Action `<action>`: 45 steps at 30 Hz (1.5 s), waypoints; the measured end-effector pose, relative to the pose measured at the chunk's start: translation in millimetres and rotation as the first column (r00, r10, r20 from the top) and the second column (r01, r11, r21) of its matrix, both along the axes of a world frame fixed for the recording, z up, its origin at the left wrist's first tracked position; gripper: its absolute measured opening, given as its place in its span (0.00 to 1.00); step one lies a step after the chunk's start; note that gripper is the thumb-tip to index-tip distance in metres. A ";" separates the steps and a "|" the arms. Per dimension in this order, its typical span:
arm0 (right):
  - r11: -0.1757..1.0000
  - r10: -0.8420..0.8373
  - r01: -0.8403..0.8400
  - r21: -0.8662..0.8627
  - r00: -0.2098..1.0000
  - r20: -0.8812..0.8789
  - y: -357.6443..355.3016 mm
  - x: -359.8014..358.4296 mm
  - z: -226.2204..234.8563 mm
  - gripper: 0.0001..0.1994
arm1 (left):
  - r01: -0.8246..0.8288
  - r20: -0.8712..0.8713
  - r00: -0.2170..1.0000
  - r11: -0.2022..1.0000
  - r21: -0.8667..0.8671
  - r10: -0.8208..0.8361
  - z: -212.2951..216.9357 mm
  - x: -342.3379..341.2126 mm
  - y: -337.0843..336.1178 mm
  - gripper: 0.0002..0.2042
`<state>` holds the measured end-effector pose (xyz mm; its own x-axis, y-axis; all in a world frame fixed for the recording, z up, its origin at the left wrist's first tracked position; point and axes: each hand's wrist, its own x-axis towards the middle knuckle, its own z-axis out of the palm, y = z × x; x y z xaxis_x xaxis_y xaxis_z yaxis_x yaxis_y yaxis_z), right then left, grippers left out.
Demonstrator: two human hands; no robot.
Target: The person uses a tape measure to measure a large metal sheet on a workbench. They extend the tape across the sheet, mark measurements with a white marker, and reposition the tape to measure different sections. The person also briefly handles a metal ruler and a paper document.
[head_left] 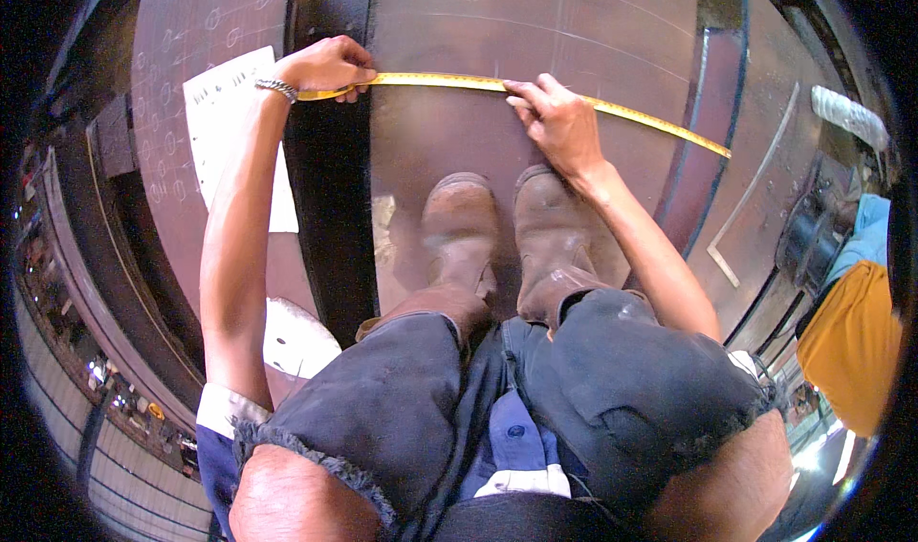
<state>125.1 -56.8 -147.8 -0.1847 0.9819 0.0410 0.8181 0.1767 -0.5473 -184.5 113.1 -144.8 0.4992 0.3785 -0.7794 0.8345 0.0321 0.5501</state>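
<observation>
A yellow tape measure (435,81) is stretched from left to right across a brownish-red steel plate (535,25). My left hand (325,67), with a metal bracelet at its wrist, pinches the tape above the dark gap at the plate's left edge. Some of the tape passes beneath that hand toward the wrist. My right hand (557,121) is closed at the tape's middle, and a small pale stick shows at its fingertips; its kind is unclear. The tape's far right end lies over a narrow strip beyond the plate. Thin chalk lines run across the plate.
A white paper sheet (234,131) with markings lies on the left plate, near chalk circles. My boots (459,221) stand on the middle plate. An L-shaped pale square (765,193), a wrapped white roll (849,116) and orange cloth (851,341) are at the right.
</observation>
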 end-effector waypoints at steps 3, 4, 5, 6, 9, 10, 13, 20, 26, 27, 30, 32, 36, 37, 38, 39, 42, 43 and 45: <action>1.000 -0.009 0.009 0.008 1.000 0.024 -4.6 0.4 9.1 0.13 | 0.020 -0.029 0.999 1.000 0.011 -0.020 10.5 9.0 -1.0 0.13; 1.000 -0.011 0.011 0.007 1.000 0.014 -5.5 1.9 13.4 0.13 | 0.012 -0.032 0.999 1.000 0.012 -0.012 10.8 9.3 -1.5 0.13; 0.999 -0.039 0.039 0.001 0.999 -0.008 -5.7 6.8 16.8 0.13 | 0.057 -0.072 0.996 0.997 0.050 -0.053 11.0 10.1 -0.2 0.14; 0.997 -0.068 0.070 0.043 0.997 -0.040 -6.0 13.7 16.7 0.12 | 0.041 -0.059 0.998 0.998 0.056 -0.038 9.8 10.3 -1.6 0.14; 0.979 -0.147 0.157 0.128 0.985 -0.086 -4.8 51.7 18.3 0.08 | 0.029 -0.045 0.999 0.998 0.056 -0.026 8.8 9.8 -1.6 0.14; 0.974 -0.168 0.173 0.144 0.985 -0.048 -6.5 65.2 18.2 0.07 | 0.030 -0.053 0.998 0.998 0.053 -0.027 8.6 10.4 -1.2 0.14; 0.971 -0.238 0.237 -0.028 0.969 -0.072 -16.6 90.4 23.3 0.09 | 0.014 -0.056 0.998 0.999 0.039 -0.011 6.0 7.9 0.2 0.14; 0.988 -0.146 0.147 -0.039 0.989 0.029 -24.9 101.8 17.0 0.10 | 0.004 -0.116 0.993 1.000 0.014 -0.002 6.4 10.3 0.8 0.14; 0.996 -0.085 0.087 -0.019 0.992 0.095 -29.1 103.3 13.4 0.11 | 0.000 -0.112 0.994 1.000 0.007 0.001 3.9 7.5 1.6 0.14; 0.997 -0.079 0.081 -0.014 0.991 0.111 -29.9 103.6 12.9 0.12 | 0.006 -0.114 0.993 1.000 0.009 -0.005 4.1 8.4 1.6 0.14; 0.998 -0.058 0.057 0.012 0.992 0.116 -30.7 104.2 10.8 0.12 | 0.006 -0.113 0.994 1.000 0.014 -0.004 6.0 10.1 0.7 0.14; 0.999 -0.049 0.048 0.012 0.990 0.131 -30.8 104.7 9.5 0.12 | 0.020 -0.112 0.994 1.000 0.008 -0.019 8.0 11.6 1.6 0.14; 0.999 -0.043 0.041 0.013 0.989 0.144 -31.5 104.9 8.6 0.12 | 0.057 -0.097 0.994 0.998 -0.007 -0.057 8.2 12.2 4.8 0.15; 0.999 -0.044 0.042 0.015 0.989 0.141 -31.1 104.7 8.1 0.12 | 0.058 -0.091 0.994 0.998 -0.009 -0.058 8.3 11.5 4.9 0.15; 0.999 -0.045 0.043 0.017 0.990 0.137 -30.5 104.5 7.7 0.12 | 0.036 -0.098 0.995 0.999 -0.009 -0.036 8.2 10.8 4.4 0.15; 0.999 -0.047 0.045 0.018 0.990 0.135 -30.3 104.6 7.8 0.12 | 0.014 -0.103 0.995 1.000 -0.011 -0.015 8.5 11.4 3.3 0.15; 0.999 -0.042 0.043 0.001 0.990 0.135 -30.0 104.7 10.5 0.13 | -0.013 -0.110 0.994 1.000 -0.008 0.012 9.0 12.0 2.2 0.15; 0.999 -0.049 0.048 0.009 0.988 0.145 -30.6 104.1 10.2 0.13 | -0.016 -0.111 0.994 1.000 -0.006 0.015 8.8 12.2 2.4 0.15; 0.998 -0.062 0.059 0.028 0.984 0.165 -33.0 102.1 7.1 0.14 | 0.044 -0.102 0.994 0.999 -0.016 -0.045 8.8 11.9 4.7 0.15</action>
<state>227.2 -89.9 -140.7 -0.1311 0.9907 0.0370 0.9067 0.1349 -0.3995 -172.7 117.8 -136.0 0.4325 0.3471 -0.8321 0.8872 0.0006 0.4614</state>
